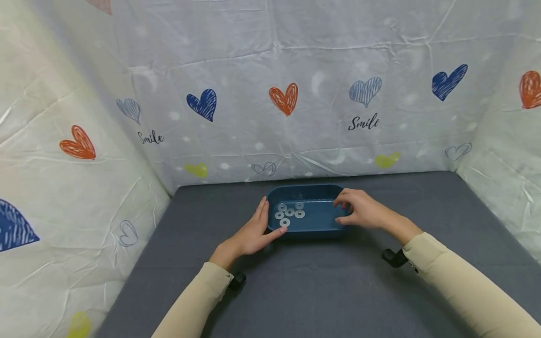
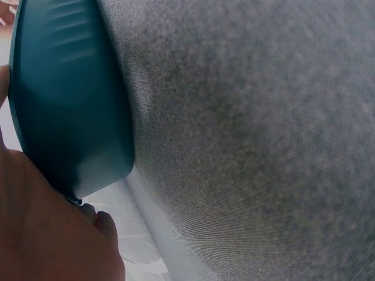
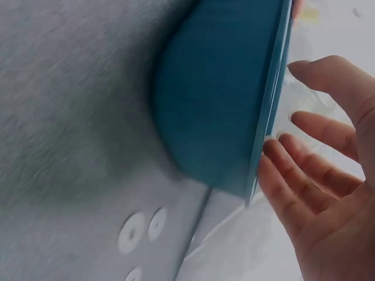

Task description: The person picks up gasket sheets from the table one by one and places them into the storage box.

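A blue plastic tray [image 1: 314,227] with rounded corners stands on the grey table, several flat pale washers [image 1: 289,212] lying in its left half. My left hand [image 1: 249,234] holds the tray's left end, thumb along the front rim and fingers against the left side. In the left wrist view, the tray's outer wall [image 2: 73,111] rises beside that hand. My right hand [image 1: 363,210] is over the tray's right end, thumb apart from the bent fingers. The right wrist view shows nothing between them; some fingertips [image 3: 269,145] are at the rim.
More washers [image 3: 131,233] lie on the table beside the tray in the right wrist view; the right hand and arm hide them in the head view. A white cloth [image 1: 241,136] printed with hearts hangs behind the grey table [image 1: 304,286] and along both sides.
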Demonstrator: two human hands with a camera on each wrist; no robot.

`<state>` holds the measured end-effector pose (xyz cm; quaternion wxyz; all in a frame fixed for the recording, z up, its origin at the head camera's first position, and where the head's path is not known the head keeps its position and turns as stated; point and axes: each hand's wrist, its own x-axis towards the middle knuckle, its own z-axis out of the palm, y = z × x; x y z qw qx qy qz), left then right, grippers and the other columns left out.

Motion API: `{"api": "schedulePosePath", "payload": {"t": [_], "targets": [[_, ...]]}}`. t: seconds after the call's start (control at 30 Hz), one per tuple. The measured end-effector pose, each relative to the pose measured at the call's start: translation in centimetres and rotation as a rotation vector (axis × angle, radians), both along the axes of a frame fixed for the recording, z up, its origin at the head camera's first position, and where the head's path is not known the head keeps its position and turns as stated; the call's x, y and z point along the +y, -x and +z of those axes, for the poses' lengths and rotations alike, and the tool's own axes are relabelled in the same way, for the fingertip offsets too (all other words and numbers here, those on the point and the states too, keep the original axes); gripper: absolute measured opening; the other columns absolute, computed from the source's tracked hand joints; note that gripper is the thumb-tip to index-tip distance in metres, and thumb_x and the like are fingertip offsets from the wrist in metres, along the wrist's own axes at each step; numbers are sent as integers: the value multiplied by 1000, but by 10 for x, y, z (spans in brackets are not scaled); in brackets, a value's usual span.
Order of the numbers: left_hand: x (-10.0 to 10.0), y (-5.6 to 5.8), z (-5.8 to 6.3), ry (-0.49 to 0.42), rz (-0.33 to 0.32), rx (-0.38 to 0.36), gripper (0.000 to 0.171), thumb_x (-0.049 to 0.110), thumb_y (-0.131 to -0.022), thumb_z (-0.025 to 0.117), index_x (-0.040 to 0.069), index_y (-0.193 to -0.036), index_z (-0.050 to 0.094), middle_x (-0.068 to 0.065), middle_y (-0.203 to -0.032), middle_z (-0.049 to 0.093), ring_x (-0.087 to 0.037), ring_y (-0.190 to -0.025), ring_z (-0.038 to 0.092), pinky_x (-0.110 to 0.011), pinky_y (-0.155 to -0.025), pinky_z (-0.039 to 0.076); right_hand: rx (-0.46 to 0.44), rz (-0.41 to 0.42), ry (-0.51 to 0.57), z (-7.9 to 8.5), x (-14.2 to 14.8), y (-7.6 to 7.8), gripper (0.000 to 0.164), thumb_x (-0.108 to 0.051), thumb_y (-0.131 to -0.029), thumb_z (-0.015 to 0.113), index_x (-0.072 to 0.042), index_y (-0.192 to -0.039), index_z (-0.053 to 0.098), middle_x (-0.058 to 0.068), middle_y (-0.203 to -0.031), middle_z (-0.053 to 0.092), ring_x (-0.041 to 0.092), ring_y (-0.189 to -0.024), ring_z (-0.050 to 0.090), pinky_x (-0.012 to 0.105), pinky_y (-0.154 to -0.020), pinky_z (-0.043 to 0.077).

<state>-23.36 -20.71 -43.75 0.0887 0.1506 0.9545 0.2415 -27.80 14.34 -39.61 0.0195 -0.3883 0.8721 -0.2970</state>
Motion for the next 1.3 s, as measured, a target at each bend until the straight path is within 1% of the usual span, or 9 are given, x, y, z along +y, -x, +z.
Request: {"api": "schedulePosePath", "payload": {"t": [0.1, 0.23, 0.43, 0.63, 0.8, 0.97, 1.3], "targets": [[0, 0, -1, 0, 2, 1, 110, 77, -95, 44, 9, -164, -9, -1, -170, -21, -28, -158, 5, -52, -122, 22, -22, -24, 20, 0, 12, -4, 30, -15, -91, 79, -1, -116, 72, 18, -113, 64, 34, -97, 66, 48, -82, 58], [0, 0, -1, -2, 4, -2, 111, 78, -95, 44, 9, -164, -9, 0, -170, -21, -28, -158, 5, -53, -122, 22, -40, -56, 37, -1, 28, -7, 30, -16, -91, 79, -1, -115, 71, 16, -112, 65, 33, -98, 66, 50, -84, 58], [0, 0, -3, 6, 3, 6, 111, 81, -94, 41, 10, -164, -9, -1, -170, -21, -27, -158, 4, -52, -123, 22, -46, -95, 57, -10, 50, -10, 29, -15, -90, 79, 0, -114, 72, 14, -110, 66, 34, -96, 66, 46, -81, 59], [0, 1, -3, 4, 8, 7, 112, 81, -93, 41, 10, -164, -9, 0, -170, -21, -27, -158, 4, -53, -123, 21, -55, -135, 44, -18, 65, -10, 28, -13, -89, 80, 0, -113, 73, 14, -107, 65, 33, -96, 65, 43, -79, 59], [0, 0, -1, 2, 10, 7, 112, 80, -94, 42, 9, -164, -8, -1, -170, -21, -27, -158, 3, -52, -123, 21, -51, -155, 17, -24, 72, -8, 32, -12, -89, 81, 3, -115, 72, 16, -108, 66, 31, -96, 65, 40, -77, 58], [1, 1, -1, 6, 5, 10, 112, 79, -94, 43, 8, -164, -9, -3, -170, -20, -29, -158, 3, -54, -122, 21, -34, -171, -25, -30, 75, -3, 34, -15, -88, 82, 3, -115, 72, 14, -105, 67, 25, -91, 64, 40, -74, 55], [0, 0, -1, 1, 8, 5, 111, 78, -95, 43, 9, -164, -9, -3, -170, -20, -28, -158, 3, -53, -123, 20, -50, -194, -54, -44, 75, 9, 35, -15, -87, 82, 6, -112, 71, 13, -102, 66, 28, -90, 66, 43, -74, 55]]}}
